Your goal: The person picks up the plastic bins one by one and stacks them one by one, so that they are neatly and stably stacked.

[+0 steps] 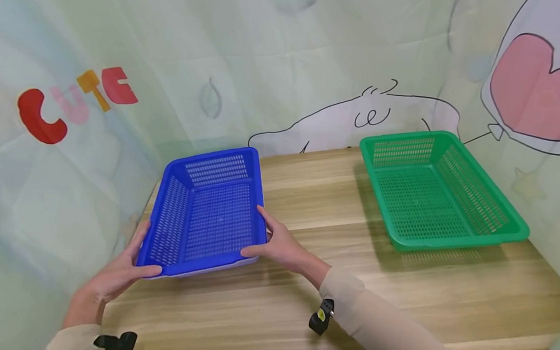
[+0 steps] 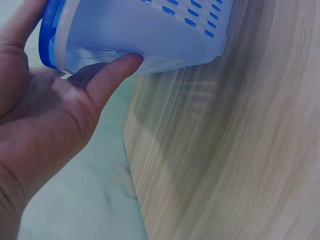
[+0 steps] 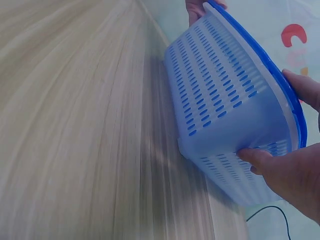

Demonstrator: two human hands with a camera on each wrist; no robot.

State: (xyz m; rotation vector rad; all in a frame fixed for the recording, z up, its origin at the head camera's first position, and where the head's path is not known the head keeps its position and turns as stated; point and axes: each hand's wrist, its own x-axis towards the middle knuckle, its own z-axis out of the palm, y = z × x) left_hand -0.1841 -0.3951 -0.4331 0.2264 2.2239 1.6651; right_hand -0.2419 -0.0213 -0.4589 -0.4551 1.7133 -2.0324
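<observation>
A blue plastic basket (image 1: 220, 219) sits nested in a whitish translucent basket (image 3: 215, 75), at the left of the table. My left hand (image 1: 116, 273) grips the pair at the near left corner, thumb over the blue rim and a finger against the outer wall. At the near right corner my right hand (image 1: 282, 245) holds them in the same way, with a finger pressed on the whitish wall in the right wrist view. Both baskets have slotted sides. Whether their base touches the table all over, I cannot tell.
A green slotted basket (image 1: 422, 201) stands at the right of the wooden table (image 1: 316, 210). A printed curtain (image 1: 220, 46) hangs close behind the table and along its left side. Each forearm wears a black wrist camera (image 1: 321, 316).
</observation>
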